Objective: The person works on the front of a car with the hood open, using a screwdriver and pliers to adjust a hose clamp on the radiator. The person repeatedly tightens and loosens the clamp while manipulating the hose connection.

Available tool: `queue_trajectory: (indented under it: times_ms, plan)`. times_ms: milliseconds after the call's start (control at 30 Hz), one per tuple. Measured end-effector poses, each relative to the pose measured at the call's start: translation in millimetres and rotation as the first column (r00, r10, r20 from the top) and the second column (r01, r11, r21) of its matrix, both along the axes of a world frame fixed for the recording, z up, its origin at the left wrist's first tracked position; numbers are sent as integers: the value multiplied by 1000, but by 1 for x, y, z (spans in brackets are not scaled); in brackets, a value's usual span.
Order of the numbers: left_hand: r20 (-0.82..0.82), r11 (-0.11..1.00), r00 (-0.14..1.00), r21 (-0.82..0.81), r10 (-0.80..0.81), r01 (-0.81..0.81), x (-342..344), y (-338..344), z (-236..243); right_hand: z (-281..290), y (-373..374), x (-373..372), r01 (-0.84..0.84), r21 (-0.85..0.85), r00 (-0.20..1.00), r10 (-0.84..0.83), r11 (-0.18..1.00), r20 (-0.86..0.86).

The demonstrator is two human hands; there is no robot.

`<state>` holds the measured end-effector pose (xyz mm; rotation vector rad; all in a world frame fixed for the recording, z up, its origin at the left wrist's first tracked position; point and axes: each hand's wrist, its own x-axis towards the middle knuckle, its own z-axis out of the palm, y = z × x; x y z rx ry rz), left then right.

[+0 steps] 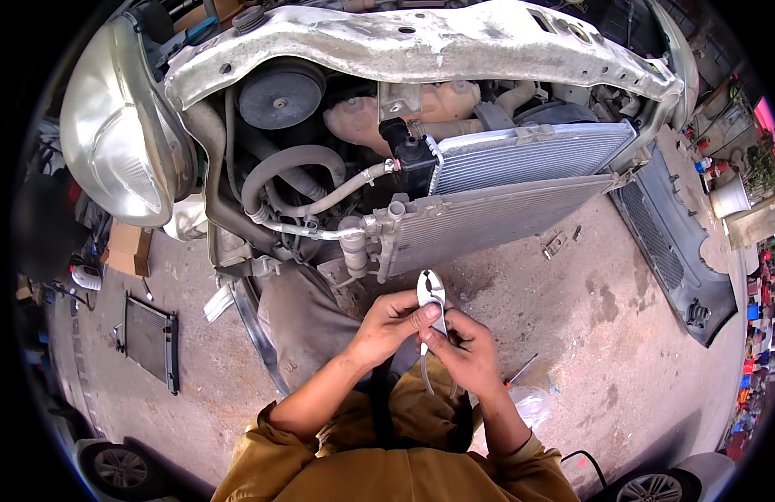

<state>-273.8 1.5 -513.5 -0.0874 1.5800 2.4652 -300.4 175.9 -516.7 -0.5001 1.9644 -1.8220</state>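
Observation:
In the head view my left hand (397, 322) and my right hand (462, 351) both have their fingers closed on a pair of silver pliers (431, 287), jaws pointing up, handles hanging down. The pliers are just below a grey finned condenser (496, 217) at the front of a car. Behind it stands a silver radiator (529, 159) with a black end tank (414, 171). A light rubber hose (329, 199) with a clamp runs from that tank, and a metal pipe (304, 227) leads to the condenser's side.
A headlight (111, 125) and front crossmember (446, 42) frame the engine bay. A detached bumper (663, 251) lies right, a loose radiator (149, 343) and cardboard box (128, 247) left. Small metal pieces (556, 244), a screwdriver (521, 372) and plastic bag (534, 403) lie on the ground.

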Motion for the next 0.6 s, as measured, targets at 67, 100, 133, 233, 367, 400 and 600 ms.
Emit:
queue_trajectory:
  times_ms: [67, 100, 133, 233, 367, 400, 600]
  plan:
    - [-6, 994, 998, 90, 60, -59, -2, -11, 10, 9, -10, 2, -46, -117, 992, 60, 992, 114]
    - [18, 995, 999, 94, 33, -35, -3, -21, 21, 29, -15, 6, -35, -202, 951, 95, 979, 294]
    - [-51, 986, 994, 142, 95, -87, -7, -23, 23, 43, -18, 9, -6, -281, 874, 141, 960, 465]
    - [-114, 975, 978, 162, 172, -153, -21, -29, 35, 51, -20, 6, -179, -302, 743, 330, 936, 582]
    - [-59, 972, 986, 189, 153, -140, -34, -32, 36, 92, -22, -20, -315, -176, 732, 357, 933, 580]
    - [-67, 968, 982, 195, 176, -161, -35, -32, 34, 105, -28, -22, -256, -100, 785, 267, 961, 559]
    - [-79, 959, 980, 233, 182, -159, -47, -23, 35, 131, -26, -61, -412, 231, 848, 278, 882, 450]
